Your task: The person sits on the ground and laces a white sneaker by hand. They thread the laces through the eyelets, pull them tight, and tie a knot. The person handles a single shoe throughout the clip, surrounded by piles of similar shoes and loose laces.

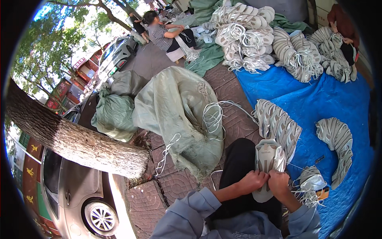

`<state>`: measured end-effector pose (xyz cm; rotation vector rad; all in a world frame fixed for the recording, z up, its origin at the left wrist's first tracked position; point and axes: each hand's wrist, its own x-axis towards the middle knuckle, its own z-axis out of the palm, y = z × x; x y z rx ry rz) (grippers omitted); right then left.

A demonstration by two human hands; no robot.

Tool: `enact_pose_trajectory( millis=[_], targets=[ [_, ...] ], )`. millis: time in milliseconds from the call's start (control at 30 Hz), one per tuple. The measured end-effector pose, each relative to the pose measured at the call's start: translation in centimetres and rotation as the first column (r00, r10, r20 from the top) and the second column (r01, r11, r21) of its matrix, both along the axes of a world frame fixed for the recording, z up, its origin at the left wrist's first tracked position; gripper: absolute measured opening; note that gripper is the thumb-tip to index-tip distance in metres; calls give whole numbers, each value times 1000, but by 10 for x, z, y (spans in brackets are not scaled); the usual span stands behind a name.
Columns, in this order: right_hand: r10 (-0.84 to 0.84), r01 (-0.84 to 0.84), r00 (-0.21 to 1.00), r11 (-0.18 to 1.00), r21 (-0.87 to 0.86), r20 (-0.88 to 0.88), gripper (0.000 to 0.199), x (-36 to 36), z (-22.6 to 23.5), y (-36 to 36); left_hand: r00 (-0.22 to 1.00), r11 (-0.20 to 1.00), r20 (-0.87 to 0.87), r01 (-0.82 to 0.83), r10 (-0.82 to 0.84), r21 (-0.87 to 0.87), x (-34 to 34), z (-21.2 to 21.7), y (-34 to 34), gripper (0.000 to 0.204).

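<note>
A beige and grey shoe upper [268, 150] lies lengthwise over my lap, its toe end toward me. My left hand [254, 181] is closed at its middle, knuckles up. Right beside it, my right hand [279, 183] is closed too, the two hands almost touching over the upper. What the fingertips pinch is hidden. A thin white lace or cord stretches from near my right hand toward a loose bundle of white laces [311, 196] on the right. Just beyond the upper stands a row of nested shoe uppers [277, 124].
A blue tarp [306, 101] covers the ground at right, bearing a curved row of uppers [337, 147]. Tall stacks of uppers [244, 38] stand at the back. A large pale-green sack [171, 107] and a tree trunk [79, 139] are on the left. Another person [165, 36] sits farther off.
</note>
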<state>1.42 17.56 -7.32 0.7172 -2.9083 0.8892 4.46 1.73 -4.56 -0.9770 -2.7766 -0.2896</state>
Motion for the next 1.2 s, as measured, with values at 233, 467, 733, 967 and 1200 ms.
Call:
enact_pose_trajectory(
  millis=[233,467,733,967,1200],
  targets=[
    [62,195,707,941,-278,704,11,-10,20,-1,1000,999,29,2,-4,35,4,-10,-4,23],
    [100,243,565,928,-281,819,7,-25,36,-3,997,989,35,-68,64,130,1,-14,-5,21],
    [40,-51,985,997,59,168,18,-3,22,6,982,986,-98,-154,160,61,3,-21,10,15],
    [142,116,687,947,-300,713,12,-9,33,3,977,975,-178,-148,118,-168,10,-16,10,13],
    [198,271,536,880,-390,820,9,-25,22,7,986,996,147,-81,76,31,-9,-7,4,12]
  ],
)
